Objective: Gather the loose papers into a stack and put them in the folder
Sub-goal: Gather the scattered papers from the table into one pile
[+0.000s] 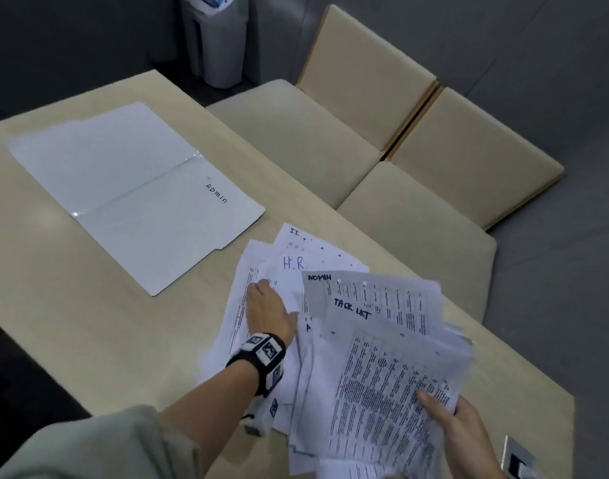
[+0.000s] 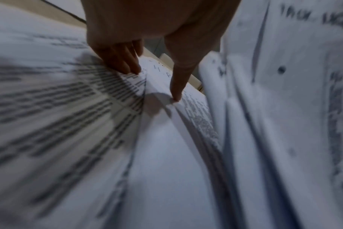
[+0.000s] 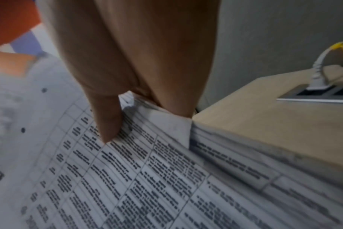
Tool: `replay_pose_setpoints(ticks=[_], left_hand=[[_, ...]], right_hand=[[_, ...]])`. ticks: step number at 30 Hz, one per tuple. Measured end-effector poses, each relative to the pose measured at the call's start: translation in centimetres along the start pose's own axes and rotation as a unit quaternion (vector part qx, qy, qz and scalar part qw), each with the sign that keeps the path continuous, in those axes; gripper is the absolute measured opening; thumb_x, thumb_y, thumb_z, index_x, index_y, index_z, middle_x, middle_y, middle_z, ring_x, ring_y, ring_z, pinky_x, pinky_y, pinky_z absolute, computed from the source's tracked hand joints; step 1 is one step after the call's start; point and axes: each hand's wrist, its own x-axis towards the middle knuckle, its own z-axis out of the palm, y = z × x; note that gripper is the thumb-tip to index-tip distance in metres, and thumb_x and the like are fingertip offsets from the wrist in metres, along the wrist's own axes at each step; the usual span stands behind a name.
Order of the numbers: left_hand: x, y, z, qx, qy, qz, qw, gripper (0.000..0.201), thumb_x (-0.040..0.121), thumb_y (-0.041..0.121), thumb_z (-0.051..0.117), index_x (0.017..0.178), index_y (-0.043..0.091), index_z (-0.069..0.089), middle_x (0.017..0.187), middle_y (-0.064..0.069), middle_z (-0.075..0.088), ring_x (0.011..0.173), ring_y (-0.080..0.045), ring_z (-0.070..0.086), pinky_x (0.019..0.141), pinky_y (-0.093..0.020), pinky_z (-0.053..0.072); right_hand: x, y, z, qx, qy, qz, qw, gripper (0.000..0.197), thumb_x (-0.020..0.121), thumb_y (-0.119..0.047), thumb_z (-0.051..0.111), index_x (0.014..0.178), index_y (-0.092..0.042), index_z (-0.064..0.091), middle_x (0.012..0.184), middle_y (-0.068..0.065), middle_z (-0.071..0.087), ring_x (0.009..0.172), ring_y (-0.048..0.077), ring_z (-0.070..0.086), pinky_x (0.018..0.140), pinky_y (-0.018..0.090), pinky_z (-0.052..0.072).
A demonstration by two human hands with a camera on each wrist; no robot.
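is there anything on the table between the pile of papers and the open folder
Nothing visible. The folder lies open and bare, and only bare table separates it from the papers. The left hand presses on the spread sheets; the right hand grips the raised bundle.

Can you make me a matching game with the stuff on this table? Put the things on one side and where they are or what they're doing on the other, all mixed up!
Things:
1. folder
2. left hand
3. right hand
4. bin

Places or states:
A. grips a fanned bundle of printed papers by its edge
B. stands on the floor beyond the table
C. lies open and flat, marked ADMIN
D. rests on the sheets still lying on the table

Pairs: 1-C, 2-D, 3-A, 4-B
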Motion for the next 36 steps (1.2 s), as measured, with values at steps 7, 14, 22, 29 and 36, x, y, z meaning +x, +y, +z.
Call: replay_pose_setpoints(ticks=[7, 14, 22, 29, 36], left_hand=[[1.9, 1.5, 0.0, 0.035, -0.153, 0.118, 0.981, 0.025, 0.084, 0.002, 0.054, 0.107, 0.002, 0.062, 0.116, -0.013, 0.052, 0.096, -0.034, 0.06, 0.088, -0.042, 0.053], [4.8, -2.1, -4.0, 0.011, 0.064, 0.046, 0.997, 0.04, 0.079, 0.013, 0.069, 0.118, 0.006, 0.059, 0.113, -0.012, 0.057, 0.102, -0.031, 0.058, 0.087, -0.045, 0.047], [2.7, -1.3, -3.6, 0.1, -0.073, 0.084, 0.989, 0.06, 0.086, 0.049, 0.058, 0.128, 0.009, 0.042, 0.121, -0.007, 0.043, 0.103, -0.023, 0.05, 0.089, -0.032, 0.049], [3.1, -1.1, -3.8, -0.069, -0.212, -0.016, 0.975, 0.062, 0.077, 0.022, 0.076, 0.125, 0.019, 0.036, 0.111, -0.003, 0.059, 0.092, -0.023, 0.065, 0.078, -0.035, 0.058], [1.7, 1.2, -6.1, -0.254, -0.332, 0.028, 0.908, 0.042, 0.078, -0.001, 0.075, 0.109, 0.014, 0.051, 0.099, 0.011, 0.061, 0.073, 0.009, 0.062, 0.07, -0.018, 0.058]], right_hand=[[3.6, -1.2, 1.9, 0.009, 0.01, 0.049, 0.999, 0.049, 0.085, -0.008, 0.07, 0.133, -0.002, 0.06, 0.111, 0.009, 0.074, 0.11, 0.03, 0.065, 0.106, 0.044, 0.042], [7.4, -1.5, 5.1, -0.048, 0.014, 0.104, 0.993, 0.072, 0.078, -0.016, 0.079, 0.142, -0.005, 0.047, 0.142, 0.017, 0.057, 0.126, 0.034, 0.055, 0.111, 0.05, 0.037], [9.5, 1.2, 10.8, -0.164, 0.023, 0.089, 0.982, 0.126, 0.032, -0.073, 0.086, 0.138, -0.009, 0.059, 0.142, 0.01, 0.061, 0.128, 0.03, 0.059, 0.108, 0.05, 0.045], [7.8, 2.9, 9.7, -0.117, 0.045, 0.122, 0.985, 0.118, 0.023, -0.049, 0.1, 0.121, 0.001, 0.06, 0.118, 0.018, 0.07, 0.103, 0.031, 0.069, 0.093, 0.047, 0.055], [5.0, 2.3, 8.9, 0.036, 0.016, 0.127, 0.991, 0.117, 0.023, -0.045, 0.1, 0.127, -0.006, 0.064, 0.121, 0.011, 0.072, 0.116, 0.035, 0.065, 0.105, 0.054, 0.046]])
